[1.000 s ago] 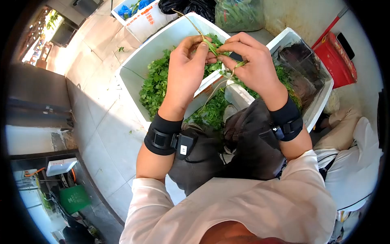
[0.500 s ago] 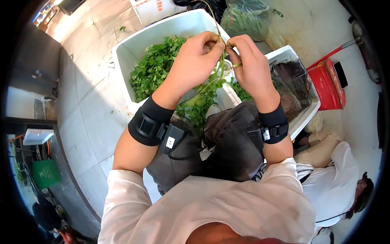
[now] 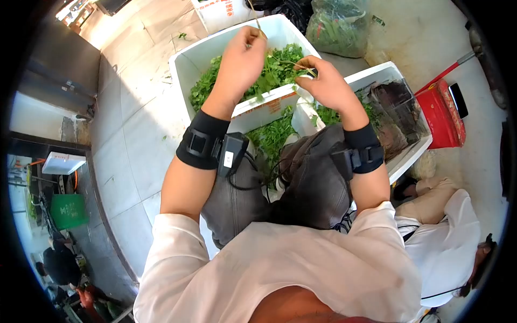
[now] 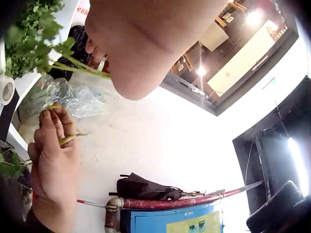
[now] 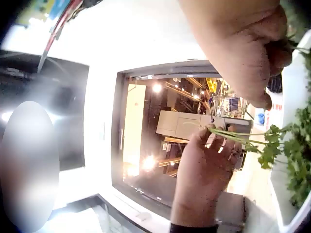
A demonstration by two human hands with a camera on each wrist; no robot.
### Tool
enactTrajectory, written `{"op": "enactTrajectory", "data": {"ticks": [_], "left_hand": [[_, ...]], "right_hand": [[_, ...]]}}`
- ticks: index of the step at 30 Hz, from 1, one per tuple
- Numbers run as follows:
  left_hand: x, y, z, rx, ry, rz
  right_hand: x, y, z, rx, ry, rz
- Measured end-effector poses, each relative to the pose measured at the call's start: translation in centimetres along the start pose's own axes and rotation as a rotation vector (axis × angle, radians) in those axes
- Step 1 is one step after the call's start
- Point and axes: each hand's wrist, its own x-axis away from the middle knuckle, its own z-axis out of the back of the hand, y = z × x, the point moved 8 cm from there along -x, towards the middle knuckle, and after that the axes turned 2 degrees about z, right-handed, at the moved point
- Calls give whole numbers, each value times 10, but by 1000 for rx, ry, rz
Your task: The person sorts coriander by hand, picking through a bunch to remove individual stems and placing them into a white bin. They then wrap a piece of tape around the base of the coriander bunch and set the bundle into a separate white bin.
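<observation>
The left hand [image 3: 243, 60] is over the near-left white foam box [image 3: 180, 81], its fingers curled round the root end of a leafy green sprig. In the right wrist view that hand [image 5: 201, 170] pinches the sprig's thin stems [image 5: 233, 136], whose leaves [image 5: 272, 150] hang toward the box. To its right, the right hand [image 3: 328, 86] pinches thin yellowish stem pieces between thumb and fingers; in the left wrist view these pieces [image 4: 67, 140] stick out from the right hand [image 4: 56, 165]. The two hands are apart. A heap of leafy greens [image 3: 204, 89] lies in the box.
A second foam box [image 3: 390, 69] at the right holds greens and dark plastic. More greens [image 3: 272, 134] lie between the boxes and the legs. Behind are a bag of vegetables [image 3: 336, 29] and black bags. A red dustpan [image 3: 441, 116] and another person [image 3: 441, 237] are at the right.
The hands, together half a second ago, have separated: the left moved up and left with the sprig, the right slightly down with the stem pieces. The head view has also shifted.
</observation>
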Motion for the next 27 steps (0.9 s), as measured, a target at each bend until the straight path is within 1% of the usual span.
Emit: {"op": "enactTrajectory", "data": {"ticks": [1,3,4,5,6,7,8,9,11,13,14,15,16,17,18,19,21,22,23,25,26,27], "left_hand": [[0,-2,8,92,33,10],[2,-6,1,137,22,-10],[1,-7,-1,184,10,-34],[1,-14,-8,95,-70,12],[-1,-4,-9,-83,-109,-40],[0,3,-10,-258,-149,-79],[-2,0,-9,-253,-156,-67],[-7,-4,-8,-138,-195,-40],[-14,-23,-8,38,-282,-8],[-16,-33,-4,148,-244,93],[-17,-33,-5,152,-253,100],[-17,-32,-6,215,-236,128],[-16,-31,-6,278,-218,156],[-16,-29,-10,283,-224,157],[-15,-25,-11,297,-198,140],[-14,-20,-13,310,-172,123],[-9,-11,-21,316,-207,92],[-5,-7,-28,335,-256,89],[-3,-3,-36,353,-305,85],[-2,-5,-45,299,-348,51],[-1,-4,-46,289,-303,20],[0,1,-51,284,-267,-12]], "right_hand": [[0,1,-4,-130,-31,-64],[5,1,-9,-355,-158,-311],[3,1,-11,-355,-158,-307],[0,4,-14,-526,-138,-329],[-3,8,-17,-696,-121,-357],[-4,14,-21,-696,-125,-371],[-10,17,-15,-525,-56,-274],[-14,15,-9,-352,13,-176],[-12,22,-7,-301,37,-214],[-14,13,3,-231,141,-77],[-14,13,8,-186,210,-32],[-14,15,7,-182,210,-43],[-14,14,10,-266,248,-28],[-14,12,13,-348,288,-8],[-12,10,18,-393,349,-28],[-11,6,20,-388,353,-32],[-10,-3,23,-479,365,3],[-10,-6,23,-514,358,44],[-8,-7,23,-511,367,41],[-6,-8,21,-690,340,37],[-7,-1,23,-673,354,94],[-4,0,28,-583,410,122]]}}
